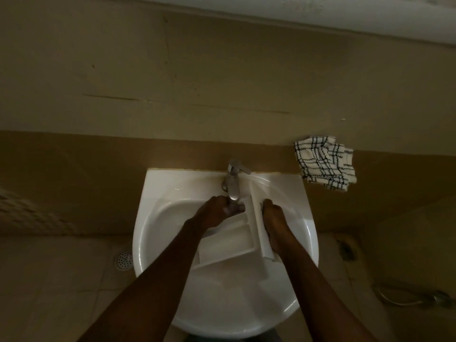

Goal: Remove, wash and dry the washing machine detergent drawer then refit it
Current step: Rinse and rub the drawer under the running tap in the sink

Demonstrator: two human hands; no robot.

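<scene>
Washing step: the right hand [274, 218] is gripping the front of the drawer [229, 245] in the sink [153, 193]. The left hand [217, 211] is curling round its far end under the tap [233, 181]. Drying is probably coming next, needing the cloth [325, 164] beyond the right hand.

The sink [172, 186] in front of you looks like white glazed pottery, smooth and very shiny. The tap [234, 188] at its back edge is bare, shiny metal. The detergent drawer [229, 243] inside the sink is smooth white plastic with a softer shine. The cloth [323, 164] up and right of the sink is soft, woven and dull. The wall [222, 82] behind the sink is dull paint with cracks. The floor drain [123, 259] left of the sink is metal with little holes.
</scene>
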